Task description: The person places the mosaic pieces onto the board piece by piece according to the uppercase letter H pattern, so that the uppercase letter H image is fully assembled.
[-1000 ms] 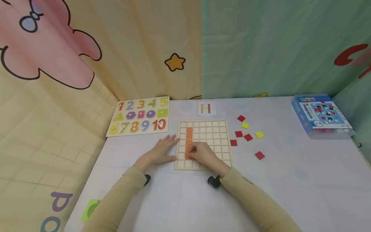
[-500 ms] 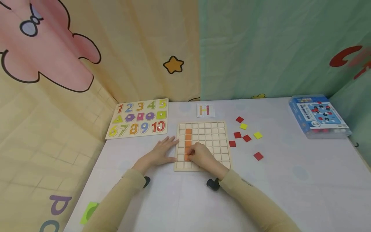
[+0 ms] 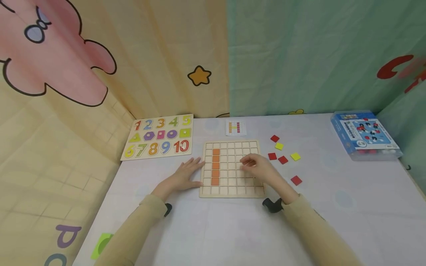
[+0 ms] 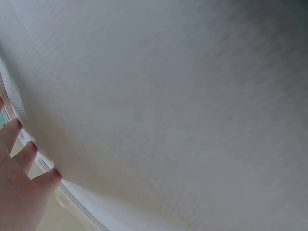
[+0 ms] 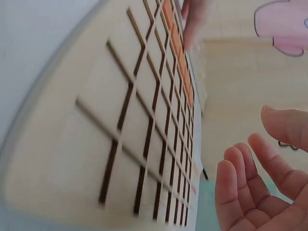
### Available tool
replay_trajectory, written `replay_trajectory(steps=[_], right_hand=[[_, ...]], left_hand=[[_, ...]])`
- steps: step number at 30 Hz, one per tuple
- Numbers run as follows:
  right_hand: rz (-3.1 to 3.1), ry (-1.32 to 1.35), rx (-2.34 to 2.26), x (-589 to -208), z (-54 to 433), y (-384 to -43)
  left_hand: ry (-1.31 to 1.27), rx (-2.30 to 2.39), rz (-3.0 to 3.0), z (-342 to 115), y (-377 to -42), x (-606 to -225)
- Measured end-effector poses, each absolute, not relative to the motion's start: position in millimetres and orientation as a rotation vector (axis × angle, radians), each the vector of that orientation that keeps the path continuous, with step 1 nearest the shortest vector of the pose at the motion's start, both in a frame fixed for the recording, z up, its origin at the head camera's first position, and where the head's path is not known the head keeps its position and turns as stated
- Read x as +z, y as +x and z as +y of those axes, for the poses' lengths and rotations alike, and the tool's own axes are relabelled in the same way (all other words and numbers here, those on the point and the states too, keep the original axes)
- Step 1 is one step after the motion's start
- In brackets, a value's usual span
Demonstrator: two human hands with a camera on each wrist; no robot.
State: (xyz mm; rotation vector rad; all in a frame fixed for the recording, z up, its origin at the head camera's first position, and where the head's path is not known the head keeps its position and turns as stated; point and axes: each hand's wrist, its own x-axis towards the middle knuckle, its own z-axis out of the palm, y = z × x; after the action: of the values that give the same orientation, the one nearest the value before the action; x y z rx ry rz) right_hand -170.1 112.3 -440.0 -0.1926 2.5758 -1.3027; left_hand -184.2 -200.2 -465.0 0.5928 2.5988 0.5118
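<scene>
A square wooden grid board (image 3: pixel 233 190) lies flat on the table, with a column of several orange square tiles (image 3: pixel 216 166) set in its second column from the left. My left hand (image 3: pixel 181 176) rests at the board's left edge, fingers spread. In the left wrist view the fingertips (image 4: pixel 53 174) touch down along that edge. Above the right part of the board hovers my right hand (image 3: pixel 261 169), fingers loosely bent. Thumb and fingers (image 5: pixel 228 192) stand apart in the right wrist view, holding nothing. To its right lie loose red tiles (image 3: pixel 283 160) and yellow tiles (image 3: pixel 295 156).
A small pattern card (image 3: pixel 236 127) lies behind the board. The number puzzle board (image 3: pixel 156 136) is at the back left, and a blue boxed set (image 3: pixel 366 135) at the back right. A green piece (image 3: pixel 101 245) lies front left. Curtains (image 3: pixel 279 55) hang behind the table.
My right hand has left the lowest orange tile and moved right across the board, its fingers loosening. All the orange tiles now show. The left hand stays at the edge.
</scene>
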Motion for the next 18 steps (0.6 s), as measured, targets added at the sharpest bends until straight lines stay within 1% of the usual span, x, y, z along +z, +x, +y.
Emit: replay_trajectory(steps=[5,10,12,18], right_hand=[[2.654,-0.015,-1.296,-436,170,-172],[2.737,0.204,-1.216,-441,216,-174],[2.754,0.274,-1.201,-444,229,-174],[2.815,0.311,-1.176,-446,250,-175]], left_hand=[[0.601,0.497,2.598,-200,-185,-467],[0.604,0.479,2.600,-201,-185,-466],[0.595,0.476,2.601,-202,-185,-465],[0.598,0.485,2.601,-202,-185,-467]])
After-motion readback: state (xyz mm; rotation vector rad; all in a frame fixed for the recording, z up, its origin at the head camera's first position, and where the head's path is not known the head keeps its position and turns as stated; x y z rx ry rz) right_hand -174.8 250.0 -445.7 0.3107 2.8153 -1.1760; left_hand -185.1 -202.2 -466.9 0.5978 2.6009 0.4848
